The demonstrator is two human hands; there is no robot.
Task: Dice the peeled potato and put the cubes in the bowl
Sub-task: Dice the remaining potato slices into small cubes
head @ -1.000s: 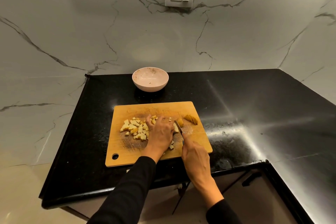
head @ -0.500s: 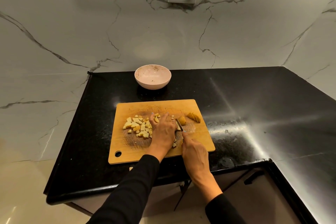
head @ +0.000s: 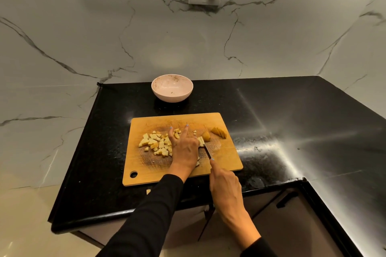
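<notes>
**Dicing moves on to the last potato pieces**

The left hand (head: 183, 148), which lay flatter a moment ago, is now lifting two fingers while pinning a potato strip (head: 201, 141). The right hand (head: 224, 181) is gripping the knife (head: 207, 151). Cubes (head: 156, 143) are piling up on the board (head: 225, 158); the bowl (head: 172, 91), farther back on the counter (head: 292, 121), is waiting empty.

No readable text, label, brand, number or sign anywhere

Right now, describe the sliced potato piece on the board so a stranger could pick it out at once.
Start at the wooden cutting board on the black counter. Look to its far right corner: the sliced potato piece lies there alone, a fanned row of slices. Unlike the pile of small cubes on the left, it is not yet diced.
</notes>
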